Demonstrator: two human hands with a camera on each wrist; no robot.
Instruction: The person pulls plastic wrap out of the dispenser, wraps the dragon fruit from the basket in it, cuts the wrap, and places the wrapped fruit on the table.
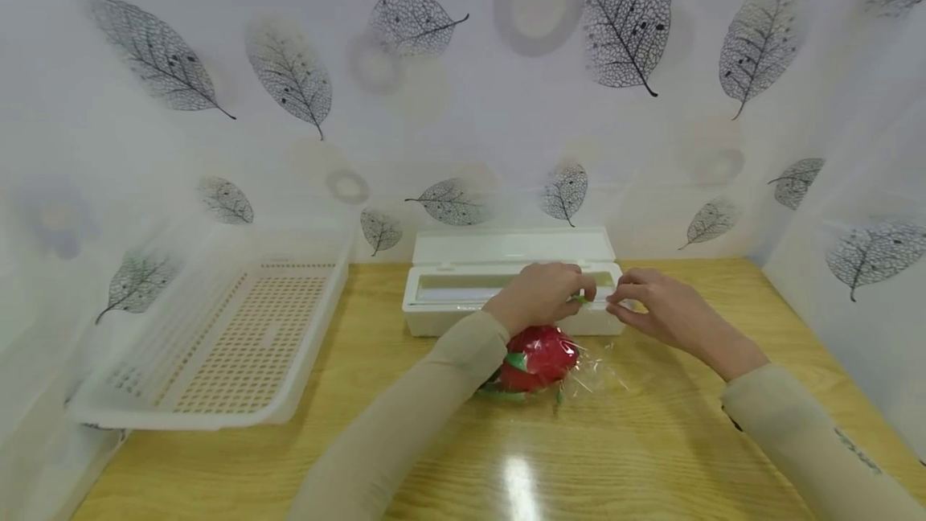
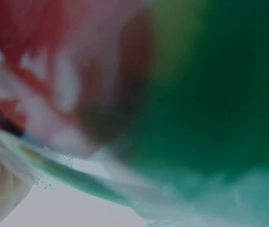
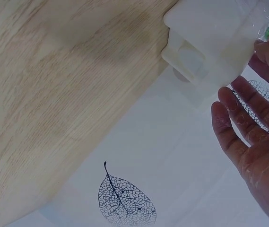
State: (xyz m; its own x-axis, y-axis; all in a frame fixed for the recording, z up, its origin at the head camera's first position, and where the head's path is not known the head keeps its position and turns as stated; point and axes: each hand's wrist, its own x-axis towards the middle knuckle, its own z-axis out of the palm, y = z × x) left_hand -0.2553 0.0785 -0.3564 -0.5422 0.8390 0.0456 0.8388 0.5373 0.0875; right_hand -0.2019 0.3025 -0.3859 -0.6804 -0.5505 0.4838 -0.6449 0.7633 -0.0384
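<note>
A long white cling film dispenser (image 1: 434, 320) stands at the back of the table with its lid (image 1: 514, 246) raised. My left hand (image 1: 542, 293) reaches over its front edge, fingers curled at a small green piece (image 1: 581, 298). At the dispenser's right end my right hand (image 1: 661, 312) pinches clear film between thumb and forefinger; its other fingers spread loosely in the right wrist view. Below the left hand lies a glossy red and green bundle (image 1: 538, 358) in crinkled clear film, partly hidden by the sleeve. That bundle fills the left wrist view, blurred.
On the left sits a white plastic basket (image 1: 282, 404) with a perforated bottom. Behind everything hangs a pale sheet (image 1: 470, 127) printed with dark leaves, which also closes in the sides. The wood-grain table (image 1: 579, 457) reaches toward me.
</note>
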